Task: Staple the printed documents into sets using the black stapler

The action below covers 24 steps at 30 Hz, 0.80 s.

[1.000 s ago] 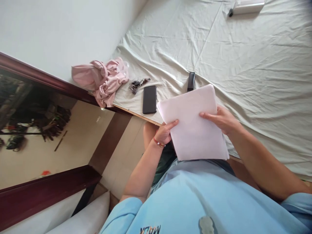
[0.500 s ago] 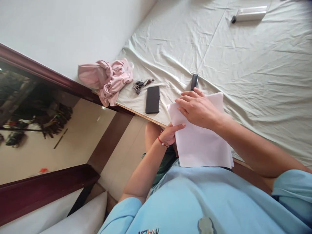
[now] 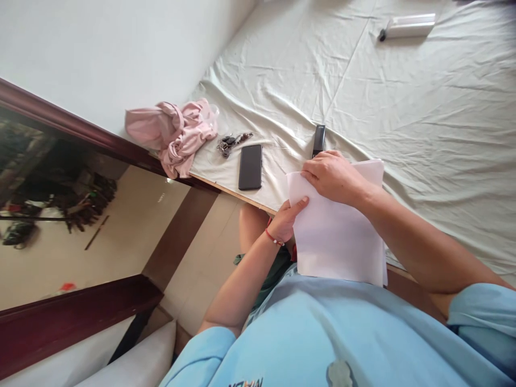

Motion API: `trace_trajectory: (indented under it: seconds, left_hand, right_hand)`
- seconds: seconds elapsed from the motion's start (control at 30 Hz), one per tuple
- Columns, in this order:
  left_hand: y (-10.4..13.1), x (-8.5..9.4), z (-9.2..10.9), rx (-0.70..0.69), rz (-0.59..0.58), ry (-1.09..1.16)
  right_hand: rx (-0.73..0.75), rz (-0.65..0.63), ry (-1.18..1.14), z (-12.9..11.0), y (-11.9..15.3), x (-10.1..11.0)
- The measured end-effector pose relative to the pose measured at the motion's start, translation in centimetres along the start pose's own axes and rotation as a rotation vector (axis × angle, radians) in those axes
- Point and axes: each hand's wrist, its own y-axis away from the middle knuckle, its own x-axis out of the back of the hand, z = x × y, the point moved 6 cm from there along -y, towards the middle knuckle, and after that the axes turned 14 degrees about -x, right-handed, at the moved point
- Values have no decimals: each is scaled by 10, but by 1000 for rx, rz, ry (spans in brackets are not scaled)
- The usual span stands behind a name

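Observation:
Several sheets of white paper rest in a stack at the front edge of the cloth-covered surface, reaching toward my body. My left hand grips the stack's left edge, thumb on top and the other fingers underneath, out of sight. At the top edge, my right hand has its fingers bent over the paper and the thumb side against the sheets. Just beyond those fingers lies a small black oblong object, its near end partly hidden by the hand.
Left of the paper lie a black phone, a bunch of keys and a crumpled pink cloth. A clear cylindrical container with a dark end lies far right on the wrinkled pale sheet. A dark-framed mirror stands left.
My right hand's outstretched fingers have curled in at the paper's top edge, baring more of the black object. The top of the stack has shifted slightly right. My left hand keeps its hold.

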Motion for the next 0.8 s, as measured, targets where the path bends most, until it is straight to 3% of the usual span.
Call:
trace_trajectory:
  seconds: [0.13, 0.23, 0.37, 0.5, 0.67, 0.8]
  left_hand:
    - [2, -2, 4, -122, 82, -32]
    - [0, -3, 1, -119, 60, -45]
    - [-6, 3, -2, -84, 52, -85]
    - [-11, 4, -3, -62, -34, -139]
    - [-19, 1, 4, -110, -84, -275]
    - [-25, -2, 9, -100, -45, -288]
  right_hand:
    - [70, 34, -28, -2, 4, -6]
    - [127, 95, -69, -6, 8, -8]
    - [214, 27, -180, -10, 9, -11]
    - [138, 67, -197, -4, 5, -3]
    - [130, -28, -156, -9, 4, -6]
    - [84, 116, -117, -13, 4, 0]
